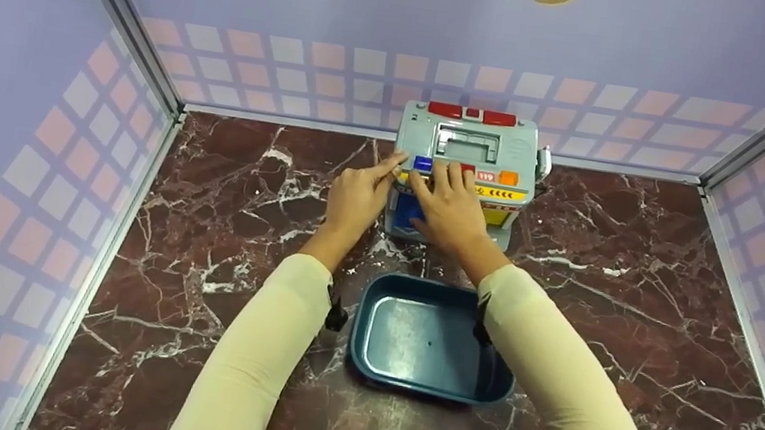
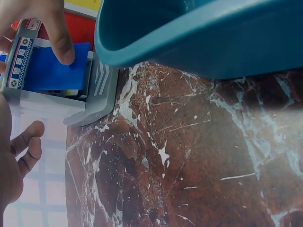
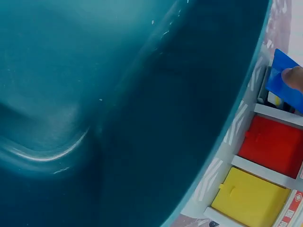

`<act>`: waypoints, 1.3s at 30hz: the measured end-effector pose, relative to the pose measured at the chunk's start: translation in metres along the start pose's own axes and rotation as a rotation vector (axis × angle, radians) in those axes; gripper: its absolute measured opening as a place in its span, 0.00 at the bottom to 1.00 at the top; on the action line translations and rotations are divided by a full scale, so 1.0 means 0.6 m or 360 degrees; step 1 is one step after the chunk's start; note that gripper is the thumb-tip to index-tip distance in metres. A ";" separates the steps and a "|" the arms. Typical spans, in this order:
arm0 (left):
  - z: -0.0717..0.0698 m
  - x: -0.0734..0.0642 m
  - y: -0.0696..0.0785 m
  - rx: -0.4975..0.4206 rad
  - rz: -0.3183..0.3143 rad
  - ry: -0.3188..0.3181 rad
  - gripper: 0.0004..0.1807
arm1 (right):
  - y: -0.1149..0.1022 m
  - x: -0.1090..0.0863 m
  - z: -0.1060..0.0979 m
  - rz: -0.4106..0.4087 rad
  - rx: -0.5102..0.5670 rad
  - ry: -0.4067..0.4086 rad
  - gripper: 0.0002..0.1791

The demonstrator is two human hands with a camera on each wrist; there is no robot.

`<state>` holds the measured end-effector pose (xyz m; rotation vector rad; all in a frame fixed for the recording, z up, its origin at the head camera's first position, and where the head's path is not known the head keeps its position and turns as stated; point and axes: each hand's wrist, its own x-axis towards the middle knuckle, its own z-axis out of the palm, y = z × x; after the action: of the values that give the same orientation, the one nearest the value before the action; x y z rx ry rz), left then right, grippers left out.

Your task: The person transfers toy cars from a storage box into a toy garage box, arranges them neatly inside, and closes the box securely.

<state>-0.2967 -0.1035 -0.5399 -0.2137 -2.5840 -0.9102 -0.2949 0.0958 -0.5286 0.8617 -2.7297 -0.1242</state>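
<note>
A grey toy rescue station [image 1: 415,125] stands by the back wall, with coloured doors on its front. My right hand [image 1: 454,214] lays its fingers over the top front edge, by the small coloured lights. Its thumb [image 3: 294,78] presses on the blue door [image 3: 284,90], which stands ajar; something yellow and white shows behind it. At the toy's left front corner is my left hand [image 1: 357,200], its index finger touching near the blue light [image 1: 423,163]. In the left wrist view, two of its fingers [image 2: 31,153] are bent away from the toy.
A dark teal plastic tub [image 1: 428,390] sits in front of the toy, between my forearms. The toy's red door [image 3: 272,146] and yellow door [image 3: 251,196] are closed. A white handset-like part [image 1: 543,163] hangs on its right side. Purple panels [image 1: 383,10] wall in the marbled tabletop [image 1: 237,224].
</note>
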 end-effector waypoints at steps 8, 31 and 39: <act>0.003 -0.013 0.007 -0.0021 -0.0004 -0.0015 0.18 | -0.006 -0.011 0.026 -0.0005 -0.0244 0.0143 0.43; 0.009 -0.027 0.024 -0.0027 0.0025 0.0000 0.17 | -0.011 -0.018 0.056 0.0082 -0.0422 0.0489 0.18; 0.004 -0.020 0.023 0.0026 0.0030 -0.0098 0.18 | -0.023 -0.033 0.035 0.0179 -0.0162 0.0169 0.42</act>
<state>-0.2827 -0.0917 -0.5387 -0.2649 -2.6401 -0.8885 -0.2778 0.0957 -0.5558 0.6660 -2.6403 -0.1873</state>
